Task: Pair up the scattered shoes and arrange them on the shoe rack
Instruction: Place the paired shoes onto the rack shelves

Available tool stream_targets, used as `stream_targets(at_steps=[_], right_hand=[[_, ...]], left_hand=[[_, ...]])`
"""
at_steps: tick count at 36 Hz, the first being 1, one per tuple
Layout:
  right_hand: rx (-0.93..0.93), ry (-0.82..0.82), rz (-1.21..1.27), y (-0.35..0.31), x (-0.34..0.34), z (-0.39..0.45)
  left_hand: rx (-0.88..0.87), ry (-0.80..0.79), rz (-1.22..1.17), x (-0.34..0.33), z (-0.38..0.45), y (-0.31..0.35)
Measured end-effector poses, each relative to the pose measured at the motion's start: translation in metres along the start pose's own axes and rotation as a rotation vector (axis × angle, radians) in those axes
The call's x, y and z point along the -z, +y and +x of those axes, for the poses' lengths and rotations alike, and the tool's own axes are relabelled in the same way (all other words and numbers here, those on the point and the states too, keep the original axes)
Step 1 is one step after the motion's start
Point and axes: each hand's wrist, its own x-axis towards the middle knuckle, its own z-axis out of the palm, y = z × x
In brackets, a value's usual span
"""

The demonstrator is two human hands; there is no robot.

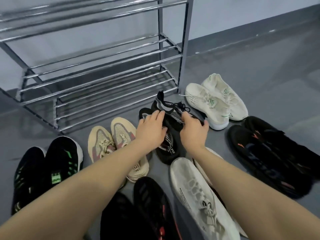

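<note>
The smooth dark grey floor (259, 70) spreads out on every side of the fingers, matte with a faint sheen and soft reflections. Beyond the fingers, at the far edge of that floor, rises a plain pale grey wall (233, 13). Where the two meet, a darker grey skirting band (256, 26) runs slantwise, climbing toward the upper right, well apart from the fingers.

1. The grey floor (259, 70) carries the metal shoe rack (97, 71), which stands beyond the hands.
2. Left of the left hand (150, 130) lie a beige pair (112, 144) and a black-green pair (46, 170).
3. Right of the right hand (194, 132) lie a white-green pair (216, 101) and a black-orange pair (266, 153).
</note>
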Motion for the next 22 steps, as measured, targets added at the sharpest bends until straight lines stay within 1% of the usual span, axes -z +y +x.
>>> stream_targets(at_steps=[2, 6, 9, 11, 15, 19, 22], right_hand=[[0.095, 0.026, 0.006, -0.007, 0.010, -0.001], [0.308, 0.092, 0.025, -0.021, 0.024, -0.002], [0.446, 0.159, 0.082, -0.033, 0.029, -0.005], [0.511, 0.168, 0.080, -0.038, 0.027, -0.007], [0.557, 0.100, 0.051, -0.045, 0.021, -0.009], [0.573, 0.055, 0.117, -0.052, 0.021, -0.005], [0.521, 0.051, 0.172, -0.056, 0.017, -0.003]], left_hand=[[-0.047, 0.041, 0.049, 0.015, 0.005, -0.001], [-0.114, 0.065, 0.191, 0.034, 0.010, -0.011], [-0.132, 0.114, 0.259, 0.045, 0.006, -0.024], [-0.138, 0.129, 0.307, 0.052, 0.000, -0.033], [-0.081, 0.081, 0.293, 0.056, -0.016, -0.053], [-0.029, 0.059, 0.308, 0.053, -0.034, -0.070], [0.028, 0.078, 0.311, 0.044, -0.045, -0.073]])
